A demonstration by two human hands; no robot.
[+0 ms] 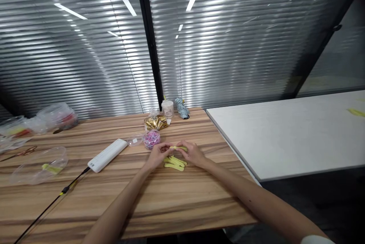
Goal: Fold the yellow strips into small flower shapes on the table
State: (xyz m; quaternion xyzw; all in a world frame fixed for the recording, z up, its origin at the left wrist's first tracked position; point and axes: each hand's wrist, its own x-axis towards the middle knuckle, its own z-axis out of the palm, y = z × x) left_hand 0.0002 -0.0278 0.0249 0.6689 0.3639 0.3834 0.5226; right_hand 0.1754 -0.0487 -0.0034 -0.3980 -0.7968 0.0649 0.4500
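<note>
left hand (157, 155), right hand (194, 154) — pinching yellow strip (182, 147)

Yellow strips (174, 163) on wooden table (185, 202)

Tabletop (211, 194): wood-grained, smooth, low sheen. Adjoining table (285, 137): white, smooth, near matt. Yellow strips (174, 167): matt, soft-looking — cloth or foam, cannot tell. Pouch (156, 122): gold, foil-like, creased, highly glossy. Cup (167, 109): white, paper-looking, printed, dull. Wrapped bundle (181, 109): grey-blue, crumpled, slight shine. Round tub (151, 140) and lid (135, 140): clear plastic, glossy. Oblong block (107, 155): white plastic, smooth, soft gloss; its cable (42, 212), black, plastic-looking. Shallow container (25, 175): thin transparent plastic, shiny. Bags (57, 114): clear plastic film, wrinkled, glossy. Blinds (228, 38): slatted, metallic-looking — bright reflections across them. Post (150, 38): black, smooth. Sleeve (316, 239): white cloth, matt.
</note>
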